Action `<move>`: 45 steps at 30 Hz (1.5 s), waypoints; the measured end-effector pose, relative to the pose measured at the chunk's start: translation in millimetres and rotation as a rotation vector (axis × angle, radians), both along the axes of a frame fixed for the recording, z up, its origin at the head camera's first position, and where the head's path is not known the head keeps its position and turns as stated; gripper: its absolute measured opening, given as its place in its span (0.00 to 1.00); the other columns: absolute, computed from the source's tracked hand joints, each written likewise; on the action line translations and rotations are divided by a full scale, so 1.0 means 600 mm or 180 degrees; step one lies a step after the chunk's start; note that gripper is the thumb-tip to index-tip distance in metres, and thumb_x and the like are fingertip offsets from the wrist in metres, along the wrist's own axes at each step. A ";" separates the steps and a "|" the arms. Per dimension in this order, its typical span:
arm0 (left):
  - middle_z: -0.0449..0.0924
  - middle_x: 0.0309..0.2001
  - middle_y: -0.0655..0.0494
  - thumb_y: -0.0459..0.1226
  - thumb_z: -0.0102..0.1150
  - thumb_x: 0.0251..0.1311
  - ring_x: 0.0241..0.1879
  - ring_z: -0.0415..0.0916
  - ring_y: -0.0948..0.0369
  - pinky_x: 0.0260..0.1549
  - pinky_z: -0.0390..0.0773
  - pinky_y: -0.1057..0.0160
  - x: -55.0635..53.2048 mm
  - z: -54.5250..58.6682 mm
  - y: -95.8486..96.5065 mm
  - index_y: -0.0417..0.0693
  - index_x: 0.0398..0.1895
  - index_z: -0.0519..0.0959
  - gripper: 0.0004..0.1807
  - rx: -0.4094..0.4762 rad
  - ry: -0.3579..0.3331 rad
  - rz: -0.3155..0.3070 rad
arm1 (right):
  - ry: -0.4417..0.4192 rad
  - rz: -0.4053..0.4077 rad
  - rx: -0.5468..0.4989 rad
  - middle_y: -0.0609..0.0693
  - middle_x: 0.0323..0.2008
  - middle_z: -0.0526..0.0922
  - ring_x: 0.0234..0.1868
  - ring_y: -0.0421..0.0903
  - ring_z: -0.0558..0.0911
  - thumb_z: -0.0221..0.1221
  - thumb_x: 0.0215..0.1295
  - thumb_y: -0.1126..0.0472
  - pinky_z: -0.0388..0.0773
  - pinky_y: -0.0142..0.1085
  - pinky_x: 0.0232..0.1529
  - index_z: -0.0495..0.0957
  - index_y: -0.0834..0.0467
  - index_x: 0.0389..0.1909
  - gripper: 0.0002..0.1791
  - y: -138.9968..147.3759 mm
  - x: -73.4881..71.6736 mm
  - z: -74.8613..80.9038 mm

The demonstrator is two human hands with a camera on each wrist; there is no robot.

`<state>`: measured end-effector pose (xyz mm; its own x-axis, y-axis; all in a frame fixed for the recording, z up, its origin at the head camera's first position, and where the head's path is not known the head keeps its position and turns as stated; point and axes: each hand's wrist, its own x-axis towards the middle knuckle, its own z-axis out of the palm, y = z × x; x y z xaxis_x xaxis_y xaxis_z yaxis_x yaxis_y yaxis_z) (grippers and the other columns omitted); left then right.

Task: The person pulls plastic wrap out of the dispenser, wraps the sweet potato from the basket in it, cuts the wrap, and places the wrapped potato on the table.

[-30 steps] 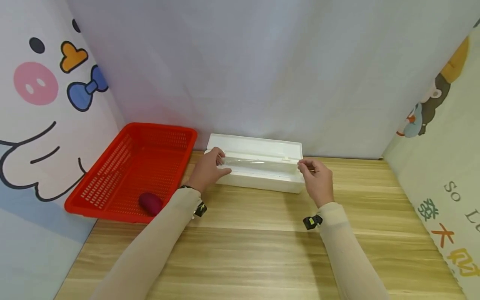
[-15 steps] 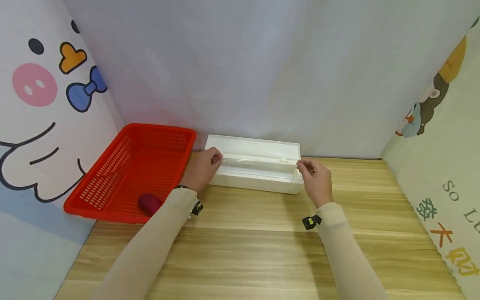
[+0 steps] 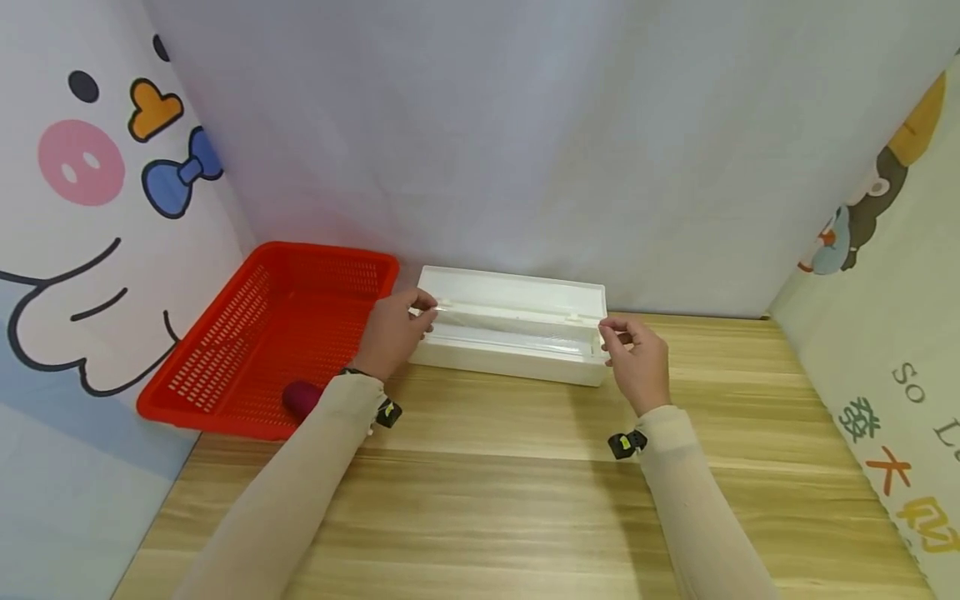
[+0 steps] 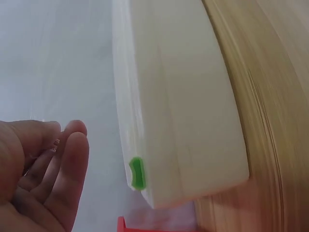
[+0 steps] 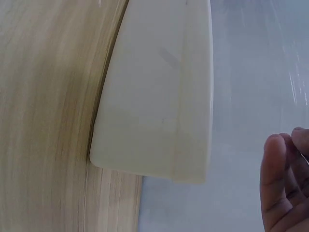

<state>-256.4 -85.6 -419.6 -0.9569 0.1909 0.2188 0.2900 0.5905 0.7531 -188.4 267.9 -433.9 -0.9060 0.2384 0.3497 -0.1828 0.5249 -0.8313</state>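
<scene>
A long white cling film dispenser box [image 3: 510,363] sits against the back curtain with its lid [image 3: 517,287] tipped back. Between my hands a clear sheet of cling film [image 3: 517,319] spans the box opening. My left hand [image 3: 390,333] pinches the film's left corner between thumb and fingers, just past the box's left end. Crumpled film shows at those fingertips in the left wrist view, near a green tab [image 4: 137,173] on the box end. My right hand [image 3: 639,362] pinches the film's right corner beside the box's right end.
A red perforated plastic basket [image 3: 168,408] stands to the left, close to my left forearm. Inside it lies a dark purple-red oblong item [image 3: 302,400], partly covered by my sleeve. The wood-grain table [image 3: 510,517] extends in front; a pale curtain [image 3: 510,150] hangs behind.
My left hand has shifted left, away from over the box's left end, and its fingers have closed together on the film corner. My right hand has stayed nearly in place.
</scene>
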 end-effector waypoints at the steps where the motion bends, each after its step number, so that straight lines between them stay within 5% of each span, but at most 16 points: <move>1: 0.86 0.43 0.49 0.38 0.62 0.72 0.35 0.83 0.55 0.37 0.83 0.57 0.000 0.000 0.001 0.43 0.48 0.84 0.08 0.0109 -0.0055 0.0011 | -0.0006 -0.0008 -0.0016 0.64 0.40 0.87 0.38 0.57 0.86 0.61 0.75 0.62 0.82 0.26 0.31 0.84 0.65 0.46 0.10 0.000 0.000 0.001; 7: 0.85 0.37 0.50 0.39 0.63 0.72 0.34 0.76 0.55 0.33 0.75 0.60 0.000 0.004 0.001 0.45 0.45 0.85 0.08 0.0283 -0.0051 0.0031 | -0.0088 -0.0222 0.0006 0.57 0.42 0.89 0.43 0.49 0.86 0.63 0.74 0.59 0.78 0.21 0.37 0.86 0.63 0.46 0.11 0.001 -0.004 0.006; 18: 0.87 0.38 0.44 0.40 0.64 0.71 0.38 0.83 0.47 0.31 0.78 0.63 0.002 0.005 -0.002 0.44 0.46 0.86 0.10 0.0433 0.0037 0.0069 | 0.0038 -0.0349 -0.0095 0.56 0.41 0.89 0.39 0.38 0.82 0.65 0.72 0.58 0.77 0.22 0.37 0.87 0.62 0.45 0.11 0.002 -0.006 0.014; 36: 0.86 0.38 0.48 0.40 0.64 0.71 0.39 0.85 0.50 0.36 0.83 0.63 0.004 0.002 0.001 0.43 0.45 0.84 0.09 0.0696 -0.0102 0.0045 | -0.0107 -0.0397 -0.0100 0.57 0.41 0.88 0.36 0.37 0.82 0.65 0.72 0.58 0.77 0.22 0.35 0.87 0.62 0.46 0.11 0.002 -0.007 0.022; 41: 0.86 0.42 0.42 0.40 0.64 0.71 0.42 0.85 0.44 0.41 0.86 0.58 0.000 0.005 0.001 0.42 0.48 0.84 0.11 0.0917 -0.0294 0.0055 | -0.0180 -0.0366 -0.0040 0.57 0.43 0.88 0.42 0.45 0.83 0.63 0.74 0.54 0.76 0.27 0.40 0.86 0.61 0.48 0.14 0.003 -0.013 0.033; 45: 0.85 0.45 0.35 0.38 0.63 0.72 0.42 0.86 0.39 0.37 0.86 0.64 0.001 0.013 0.004 0.39 0.49 0.81 0.11 0.1132 -0.0374 0.0026 | -0.0155 -0.0303 -0.0023 0.57 0.43 0.87 0.46 0.46 0.82 0.62 0.75 0.54 0.75 0.32 0.46 0.85 0.61 0.47 0.14 0.003 -0.015 0.041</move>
<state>-255.9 -83.1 -411.6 -0.9806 0.1150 0.1586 0.1857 0.2880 0.9394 -197.5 269.8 -409.4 -0.8951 0.3266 0.3037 -0.0916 0.5319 -0.8419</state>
